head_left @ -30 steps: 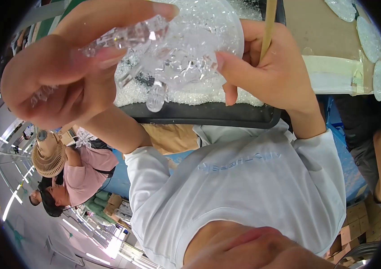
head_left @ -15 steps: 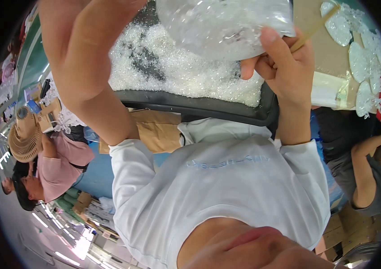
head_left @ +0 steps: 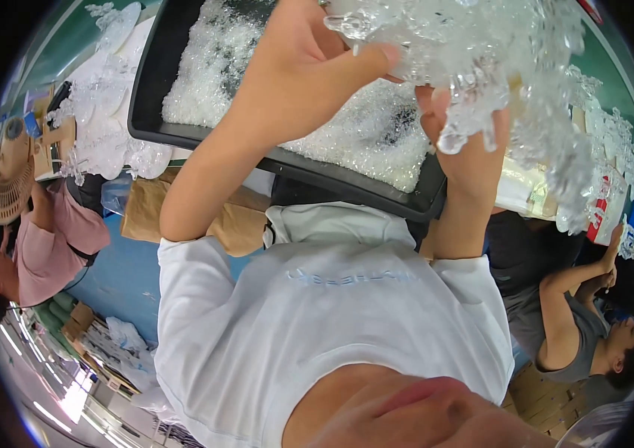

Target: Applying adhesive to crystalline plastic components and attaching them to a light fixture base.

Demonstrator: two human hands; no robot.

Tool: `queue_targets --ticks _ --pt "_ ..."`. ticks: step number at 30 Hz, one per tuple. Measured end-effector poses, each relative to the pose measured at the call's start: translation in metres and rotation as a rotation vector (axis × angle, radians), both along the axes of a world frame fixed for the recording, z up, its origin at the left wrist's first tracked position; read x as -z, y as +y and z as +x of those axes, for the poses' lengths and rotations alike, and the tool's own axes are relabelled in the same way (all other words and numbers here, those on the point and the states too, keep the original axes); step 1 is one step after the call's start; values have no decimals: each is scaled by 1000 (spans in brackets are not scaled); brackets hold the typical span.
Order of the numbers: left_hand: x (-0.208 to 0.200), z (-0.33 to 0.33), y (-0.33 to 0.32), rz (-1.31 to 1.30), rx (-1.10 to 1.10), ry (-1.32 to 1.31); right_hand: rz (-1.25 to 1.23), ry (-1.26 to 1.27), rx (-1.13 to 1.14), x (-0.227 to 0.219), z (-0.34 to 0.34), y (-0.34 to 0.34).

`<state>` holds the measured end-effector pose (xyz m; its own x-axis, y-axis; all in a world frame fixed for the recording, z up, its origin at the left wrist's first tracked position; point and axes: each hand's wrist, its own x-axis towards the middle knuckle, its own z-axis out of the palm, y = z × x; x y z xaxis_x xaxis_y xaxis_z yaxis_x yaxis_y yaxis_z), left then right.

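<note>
Clear cluster (head_left: 474,45) — above tray rim (head_left: 354,183)

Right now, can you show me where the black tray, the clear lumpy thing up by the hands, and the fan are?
Black tray (head_left: 354,184): head view, on its rim nearest the person.
Clear lumpy thing (head_left: 448,39): head view, on its cloudy middle.
Fan (head_left: 5,183): head view, on its round grille.
</note>
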<state>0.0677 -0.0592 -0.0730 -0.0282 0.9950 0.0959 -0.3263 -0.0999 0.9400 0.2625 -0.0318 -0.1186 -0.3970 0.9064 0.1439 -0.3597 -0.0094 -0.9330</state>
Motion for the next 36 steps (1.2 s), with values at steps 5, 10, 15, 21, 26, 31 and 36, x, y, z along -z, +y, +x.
queue_targets --ticks 5,10,15,21,26,31,36 --pt "-2 -3 0 22 -97 -37 -406 610 39 0 15 7" --pt "-4 4 -4 190 -141 121 -94 22 27 20 23 20" --pt "-2 7 -10 152 -164 38 -174 112 177 20 9 9" --pt "1 8 -11 245 -151 170 -229 121 139 14 13 10" --pt "3 4 -9 250 -166 266 -257 110 116 12 17 11" --pt "18 -3 -6 222 -206 330 -283 99 55 12 18 13" --pt "-5 7 -10 206 -156 262 -317 38 76 18 38 19"
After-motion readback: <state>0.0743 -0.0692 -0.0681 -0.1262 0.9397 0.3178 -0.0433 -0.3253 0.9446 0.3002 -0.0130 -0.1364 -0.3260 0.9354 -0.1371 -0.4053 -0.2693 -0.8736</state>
